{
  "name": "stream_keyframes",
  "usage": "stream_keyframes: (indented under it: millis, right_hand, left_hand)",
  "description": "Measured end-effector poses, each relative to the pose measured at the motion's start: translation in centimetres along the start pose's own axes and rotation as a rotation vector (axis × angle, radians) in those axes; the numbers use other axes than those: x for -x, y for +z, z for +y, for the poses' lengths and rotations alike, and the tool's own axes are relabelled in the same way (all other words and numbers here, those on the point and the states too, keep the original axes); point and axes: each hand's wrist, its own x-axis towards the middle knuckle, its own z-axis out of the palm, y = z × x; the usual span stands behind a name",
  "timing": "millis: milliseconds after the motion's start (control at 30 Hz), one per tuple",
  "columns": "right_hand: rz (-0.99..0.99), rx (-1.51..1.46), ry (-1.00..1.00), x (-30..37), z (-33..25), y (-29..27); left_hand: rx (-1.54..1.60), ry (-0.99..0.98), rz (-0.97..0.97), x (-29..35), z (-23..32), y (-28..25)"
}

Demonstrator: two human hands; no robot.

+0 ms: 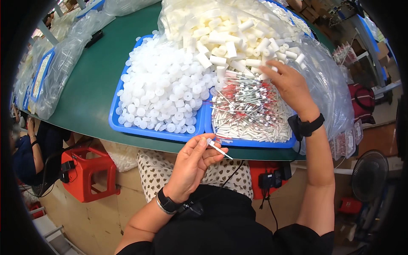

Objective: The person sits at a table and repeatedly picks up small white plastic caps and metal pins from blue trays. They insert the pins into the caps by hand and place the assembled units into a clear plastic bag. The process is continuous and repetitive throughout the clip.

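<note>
Though slender, straight white stick (219, 150)

Bright, soft light falls across the green table (95, 85), leaving the translucent white discs (161, 85) nearly washed out and pale glare on the clear plastic bag (325, 78). The fisheye lens bows the table's front edge, black vignetting swallows the corners, and detail softens toward the rim
</note>
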Motion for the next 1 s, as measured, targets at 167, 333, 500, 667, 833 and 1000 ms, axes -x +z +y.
stream_keyframes:
  millis: [167,333,500,667,833,1000]
  right_hand:
    - [-0.072,0.021,-0.024,0.9,1.0,0.3]
    - [0.043,-0.113,0.274,3.4,-0.1,-1.6]
    - [0.135,-0.585,0.627,5.6,-6.2,-4.7]
    - [0.035,-0.884,0.307,7.0,-14.5,-3.4]
    - [-0.023,-1.104,0.597,8.1,-16.8,-2.5]
    - [-0.064,-1.164,0.626,9.0,-17.4,-1.6]
  left_hand:
    - [-0.006,-0.019,-0.011,0.1,0.0,-0.4]
    - [-0.011,-0.022,-0.052,-0.1,0.2,-0.2]
    - [-0.121,0.027,-0.201,0.1,0.1,0.2]
    - [-0.325,0.132,-0.369,0.4,0.0,1.8]
    - [-0.381,0.107,-0.278,0.4,-0.8,0.8]
    - [-0.224,0.003,-0.191,0.1,-1.4,0.5]
